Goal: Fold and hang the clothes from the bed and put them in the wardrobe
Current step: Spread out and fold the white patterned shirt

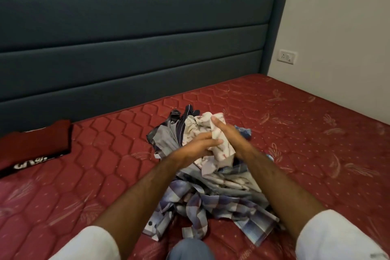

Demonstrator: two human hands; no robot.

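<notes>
Both hands on a crumpled white printed garment, top of clothes pile, mid-bed.

Left hand [200, 146]: fingers curled into the white printed garment [213, 143], gripping it from the left. Right hand [226, 133]: fingers straight, pressed flat against the garment's right side. Beneath it, the pile [202, 196] holds a blue-and-white checked shirt [211, 205] and grey cloth [166, 139], heaped on the red quilted mattress [295, 133]. Folded maroon garment [34, 145] lies well apart, far left, near the dark padded headboard [135, 48].
</notes>
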